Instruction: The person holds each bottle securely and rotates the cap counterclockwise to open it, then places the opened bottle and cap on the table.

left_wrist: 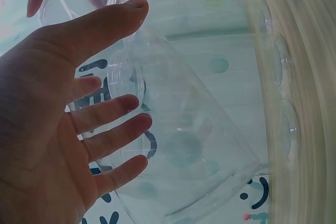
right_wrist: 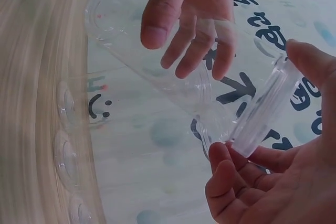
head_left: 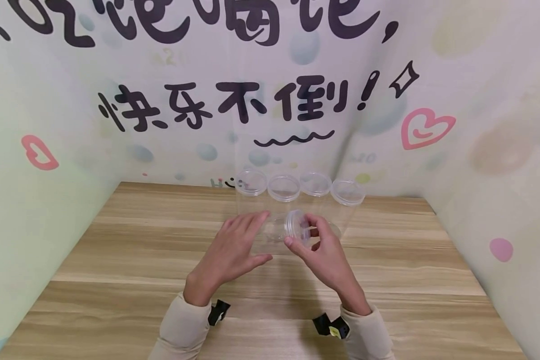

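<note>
A clear plastic jar (head_left: 274, 231) lies tilted on its side between my hands, its mouth end toward the right. My left hand (head_left: 236, 247) holds the jar's body between thumb and spread, slightly bent fingers; in the left wrist view the jar's base (left_wrist: 212, 198) points away from that hand. With thumb and fingertips, my right hand (head_left: 326, 252) grips the rim of a clear round lid (right_wrist: 268, 106) at the jar's mouth. How far the lid sits on the jar cannot be told through the transparent plastic.
Several more clear jars with round tops (head_left: 283, 188) stand in a row at the back of the wooden table (head_left: 162, 260). Right behind them rises a printed cloth wall (head_left: 184, 140) with black lettering. More cloth encloses the table's left and right sides.
</note>
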A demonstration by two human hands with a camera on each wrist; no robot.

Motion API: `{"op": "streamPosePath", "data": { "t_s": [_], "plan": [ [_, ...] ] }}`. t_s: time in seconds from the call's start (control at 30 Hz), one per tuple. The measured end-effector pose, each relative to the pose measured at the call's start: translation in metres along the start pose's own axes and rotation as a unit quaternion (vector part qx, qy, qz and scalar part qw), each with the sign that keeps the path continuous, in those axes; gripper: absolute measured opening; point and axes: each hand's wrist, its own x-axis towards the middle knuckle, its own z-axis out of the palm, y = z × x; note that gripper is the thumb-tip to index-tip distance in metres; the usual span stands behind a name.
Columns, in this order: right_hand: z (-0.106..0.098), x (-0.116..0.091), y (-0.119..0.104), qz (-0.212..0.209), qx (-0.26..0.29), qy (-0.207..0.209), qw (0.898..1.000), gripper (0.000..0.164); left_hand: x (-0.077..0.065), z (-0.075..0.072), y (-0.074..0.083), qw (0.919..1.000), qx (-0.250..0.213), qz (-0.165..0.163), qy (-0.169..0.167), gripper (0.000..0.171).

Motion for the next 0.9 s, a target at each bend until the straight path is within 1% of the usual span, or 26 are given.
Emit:
{"op": "streamPosePath", "data": {
  "t_s": [0.27,0.67,0.9],
  "plan": [
    [-0.004,0.000,0.000,-0.003,0.011,-0.013,1.000,0.067,0.000,0.001,-0.001,1.0000,0.001,0.004,-0.001,0.089],
    [-0.010,-0.001,0.003,-0.033,0.019,-0.040,0.999,0.071,0.000,0.000,-0.001,0.9998,-0.013,0.009,-0.011,0.088],
    [-0.014,-0.001,0.005,-0.053,0.003,-0.054,0.997,0.073,0.001,-0.001,-0.001,0.9993,-0.019,0.003,-0.033,0.088]
  ]
}}
